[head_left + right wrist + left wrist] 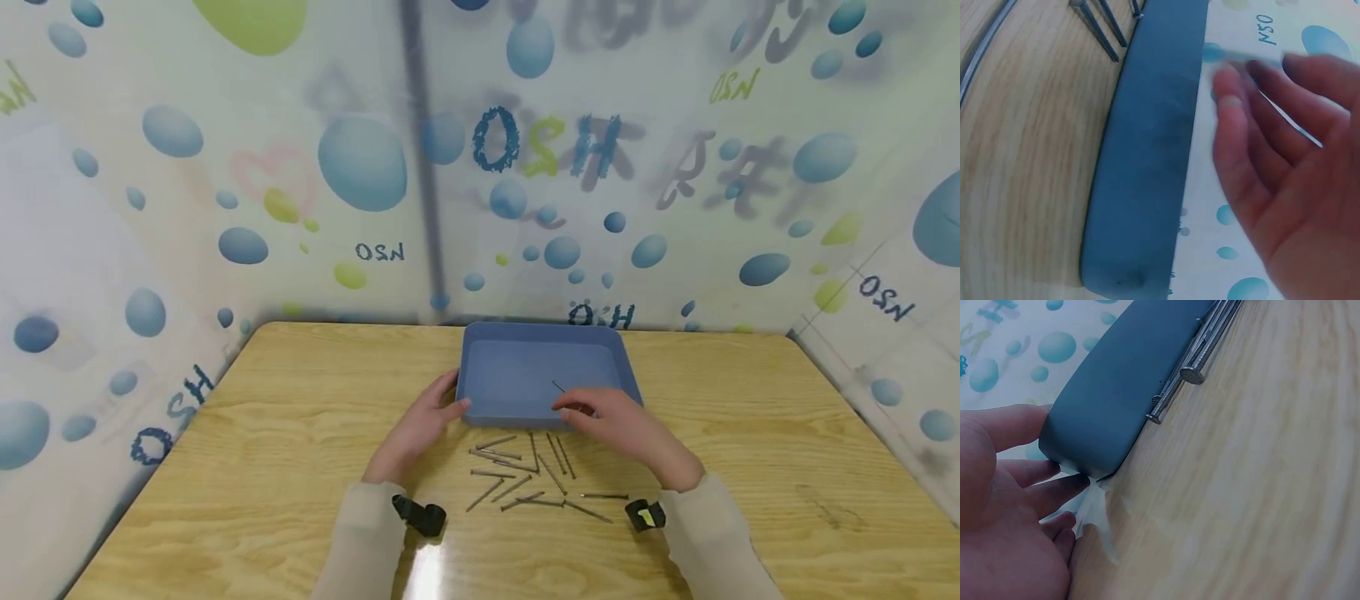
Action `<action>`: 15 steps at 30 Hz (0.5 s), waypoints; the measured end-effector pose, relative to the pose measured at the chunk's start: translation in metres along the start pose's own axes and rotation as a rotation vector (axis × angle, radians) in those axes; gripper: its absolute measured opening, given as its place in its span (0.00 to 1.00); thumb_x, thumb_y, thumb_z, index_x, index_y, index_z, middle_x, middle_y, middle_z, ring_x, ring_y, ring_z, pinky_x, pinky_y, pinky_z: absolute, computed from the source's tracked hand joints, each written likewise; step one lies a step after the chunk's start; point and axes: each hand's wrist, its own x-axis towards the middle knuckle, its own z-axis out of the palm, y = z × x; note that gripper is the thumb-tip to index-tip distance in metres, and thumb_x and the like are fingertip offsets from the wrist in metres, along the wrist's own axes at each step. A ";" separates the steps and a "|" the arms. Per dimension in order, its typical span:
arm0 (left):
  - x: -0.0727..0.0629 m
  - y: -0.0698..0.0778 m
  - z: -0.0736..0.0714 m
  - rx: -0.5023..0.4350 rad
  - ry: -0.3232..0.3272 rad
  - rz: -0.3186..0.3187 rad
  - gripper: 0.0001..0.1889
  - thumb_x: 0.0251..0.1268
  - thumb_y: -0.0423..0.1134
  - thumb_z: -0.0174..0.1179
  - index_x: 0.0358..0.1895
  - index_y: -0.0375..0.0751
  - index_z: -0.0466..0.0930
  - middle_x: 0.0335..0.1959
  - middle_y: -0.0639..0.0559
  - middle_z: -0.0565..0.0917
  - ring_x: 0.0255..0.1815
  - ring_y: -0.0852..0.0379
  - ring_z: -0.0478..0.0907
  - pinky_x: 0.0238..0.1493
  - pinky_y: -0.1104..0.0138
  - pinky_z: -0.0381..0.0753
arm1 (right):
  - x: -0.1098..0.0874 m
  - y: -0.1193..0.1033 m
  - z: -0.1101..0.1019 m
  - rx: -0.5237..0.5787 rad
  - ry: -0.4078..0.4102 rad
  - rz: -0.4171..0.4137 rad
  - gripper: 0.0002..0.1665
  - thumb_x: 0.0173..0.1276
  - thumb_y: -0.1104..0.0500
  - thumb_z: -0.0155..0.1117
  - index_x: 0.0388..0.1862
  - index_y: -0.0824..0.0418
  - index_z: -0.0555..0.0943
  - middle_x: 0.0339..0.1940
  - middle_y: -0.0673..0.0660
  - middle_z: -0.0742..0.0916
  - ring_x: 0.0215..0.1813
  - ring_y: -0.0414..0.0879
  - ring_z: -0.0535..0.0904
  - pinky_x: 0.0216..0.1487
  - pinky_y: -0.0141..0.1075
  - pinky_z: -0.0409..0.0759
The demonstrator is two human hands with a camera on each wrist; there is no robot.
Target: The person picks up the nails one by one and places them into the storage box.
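Note:
A blue rectangular tray [510, 422] stands on the wooden table against the wall. My left hand [420, 421] holds its near left corner, thumb on the rim and fingers along the outer side; the left wrist view shows these fingers [1054, 494] against the corner. Above the tray's near right part is my right hand [611, 417], fingers curled and thumb close to the index finger. A thin nail [558, 386] shows beside it, partly hidden by the fingers, and seems pinched there. In the right wrist view the fingertips are blurred.
Several loose steel nails [528, 492] lie scattered in front of the tray, some close to its near wall, as the nail head [1192, 375] in the left wrist view shows. A patterned wall covering [360, 292] rises behind the table [262, 433].

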 end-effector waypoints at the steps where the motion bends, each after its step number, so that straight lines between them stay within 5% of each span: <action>1: 0.000 0.000 0.000 0.000 -0.002 -0.002 0.31 0.64 0.44 0.52 0.69 0.51 0.52 0.68 0.55 0.55 0.69 0.53 0.46 0.64 0.50 0.49 | 0.000 -0.001 0.000 0.005 -0.032 0.002 0.19 0.69 0.50 0.48 0.52 0.56 0.77 0.43 0.51 0.82 0.39 0.40 0.77 0.39 0.38 0.75; 6: 0.000 -0.002 -0.001 0.004 0.014 0.004 0.31 0.64 0.43 0.51 0.69 0.51 0.52 0.68 0.54 0.55 0.69 0.52 0.46 0.64 0.49 0.50 | 0.000 -0.006 0.005 -0.012 -0.167 0.009 0.19 0.69 0.51 0.49 0.52 0.58 0.76 0.44 0.52 0.82 0.39 0.42 0.78 0.41 0.40 0.76; 15: 0.002 -0.004 -0.001 0.007 -0.003 0.039 0.30 0.65 0.41 0.51 0.69 0.48 0.51 0.68 0.52 0.54 0.69 0.52 0.46 0.64 0.50 0.50 | 0.000 -0.010 0.010 -0.015 -0.292 0.071 0.20 0.64 0.56 0.56 0.55 0.58 0.75 0.42 0.49 0.82 0.41 0.42 0.77 0.39 0.39 0.75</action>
